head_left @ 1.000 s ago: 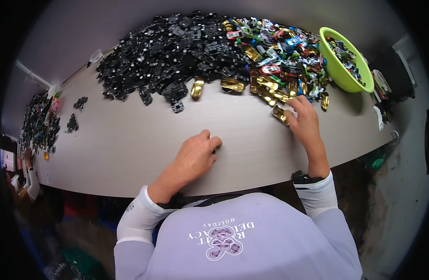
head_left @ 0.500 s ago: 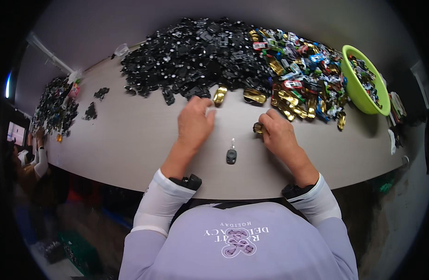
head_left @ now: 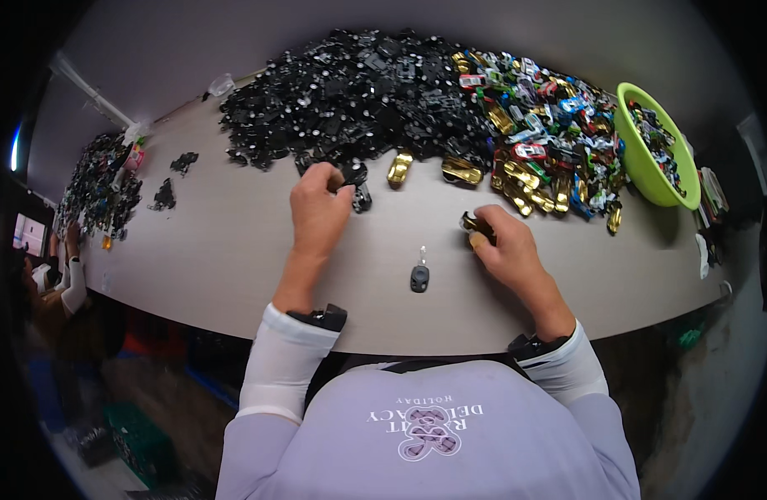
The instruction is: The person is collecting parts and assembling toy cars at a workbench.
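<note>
My left hand is at the near edge of a heap of black toy car bases. Its thumb and fingers are closed round a black toy car base, partly hidden by the fingers. To the right, my right hand pinches a small gold toy car body just over the table. A car key with a dark fob lies between my hands, its metal end pointing away from me. Two gold car bodies rest beyond it: one standing lengthwise, the other lying crosswise.
Many coloured and gold toy car bodies are heaped at the far right, beside a tilted lime-green basin holding more. Small black clusters lie on the left. Another pile stands farther left, where another person's arm reaches in.
My left hand has moved left and closed on a black base, with black parts pulled slightly nearer. My right hand has shifted slightly right, still holding the gold body.
</note>
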Demonstrator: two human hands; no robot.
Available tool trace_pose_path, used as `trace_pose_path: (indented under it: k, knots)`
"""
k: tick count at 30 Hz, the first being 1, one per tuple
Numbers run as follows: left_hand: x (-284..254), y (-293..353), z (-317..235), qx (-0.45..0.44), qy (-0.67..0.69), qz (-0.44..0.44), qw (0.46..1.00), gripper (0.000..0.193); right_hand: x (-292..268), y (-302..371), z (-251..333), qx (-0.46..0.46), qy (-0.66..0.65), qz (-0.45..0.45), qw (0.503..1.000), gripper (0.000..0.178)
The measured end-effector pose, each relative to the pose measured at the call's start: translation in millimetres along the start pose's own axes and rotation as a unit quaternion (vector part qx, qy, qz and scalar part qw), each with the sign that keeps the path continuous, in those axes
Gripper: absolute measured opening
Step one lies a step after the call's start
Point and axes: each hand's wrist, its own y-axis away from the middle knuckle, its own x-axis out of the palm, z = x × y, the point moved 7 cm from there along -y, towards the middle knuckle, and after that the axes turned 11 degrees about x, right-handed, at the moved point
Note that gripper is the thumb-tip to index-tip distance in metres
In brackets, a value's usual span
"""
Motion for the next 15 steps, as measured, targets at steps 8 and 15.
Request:
trace_pose_path:
  k: [8,15]
  knots:
    - [49,49,-34,-0.245,0.382,0.226,0.862,0.019,15,9,-18,0.231,-0.451,0.244,0.827,0.026]
    - [84,48,-58,-0.225,0.478,0.287,0.799,0.019,24,14,-2,0.208,-0.421,0.251,0.846,0.033]
